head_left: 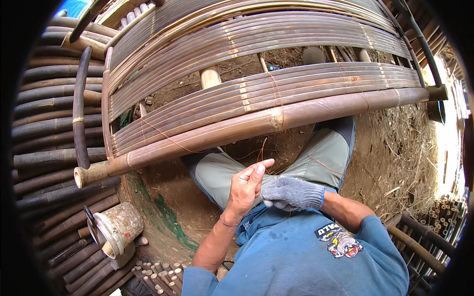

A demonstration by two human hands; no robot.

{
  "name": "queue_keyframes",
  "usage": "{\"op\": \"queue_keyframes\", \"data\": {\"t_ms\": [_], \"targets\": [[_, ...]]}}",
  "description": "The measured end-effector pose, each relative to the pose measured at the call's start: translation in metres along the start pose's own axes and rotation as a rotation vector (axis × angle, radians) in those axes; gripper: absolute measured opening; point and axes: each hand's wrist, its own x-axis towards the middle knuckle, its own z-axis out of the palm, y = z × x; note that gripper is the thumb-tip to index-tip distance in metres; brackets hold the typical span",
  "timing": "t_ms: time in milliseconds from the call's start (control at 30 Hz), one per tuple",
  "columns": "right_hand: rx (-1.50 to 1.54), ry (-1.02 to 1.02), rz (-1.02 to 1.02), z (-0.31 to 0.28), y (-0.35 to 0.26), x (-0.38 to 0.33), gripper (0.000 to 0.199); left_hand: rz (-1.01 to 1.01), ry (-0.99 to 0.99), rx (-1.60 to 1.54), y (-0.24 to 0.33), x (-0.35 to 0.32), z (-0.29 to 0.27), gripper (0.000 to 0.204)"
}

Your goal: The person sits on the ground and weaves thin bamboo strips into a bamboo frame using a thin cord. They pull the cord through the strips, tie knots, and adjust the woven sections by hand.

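Note:
My bare left hand [245, 186] is raised over my lap, thumb and forefinger pinched on a thin copper-coloured wire [263, 147] whose looped end sticks up above the fingertips. My right hand [295, 193], in a grey knitted glove, is closed just beside it; what its fingers hold is hidden. In front of me lies a bamboo bench [197, 140] with a thick front pole and rows of split slats [207, 111]. More thin wire [165, 136] loops around the slats and the pole, with loose ends hanging toward my knees.
Dark bamboo poles [59, 118] are stacked along the left. A stained white bucket [123, 224] lies tilted on them, near short cut bamboo pieces [160, 276]. At the right, straw litters the dirt floor [390, 148], and bundled bamboo ends [447, 217] stand by dark poles.

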Motion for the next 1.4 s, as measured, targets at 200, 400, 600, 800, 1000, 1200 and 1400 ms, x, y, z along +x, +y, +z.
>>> {"op": "queue_keyframes", "data": {"t_ms": [200, 400, 600, 800, 1000, 1200, 1400], "targets": [[0.009, 0.012, -0.021, 0.001, 0.0, 0.005, 0.031, 0.035, 0.038, 0.008, -0.013, 0.003, 0.001, 0.034], [-0.755, 0.329, -0.313, -0.008, -0.009, -0.024, 0.063, 0.402, 0.118, 0.162, -0.009, -0.003, -0.03, 0.03], [-1.067, 1.462, -0.544, -0.059, 0.022, -0.058, 0.041, 0.422, 0.256, -0.127, 0.045, -0.063, -0.097, 0.025], [-1.119, 1.258, -0.328, -0.076, 0.013, 0.022, 0.051, 0.288, 0.212, 0.153, 0.065, -0.082, -0.101, 0.022], [-0.82, 0.952, -0.775, -0.07, -0.009, 0.014, 0.023, 0.256, 0.19, 0.314, 0.045, -0.04, -0.045, 0.013], [-0.552, 0.762, -0.952, -0.031, -0.012, -0.082, 0.015, 0.122, -0.297, 0.321, 0.022, 0.019, 0.05, 0.038], [-0.586, 0.836, -1.091, -0.027, -0.019, -0.1, 0.02, 0.059, -0.355, 0.143, 0.024, 0.023, 0.092, 0.023]]}}
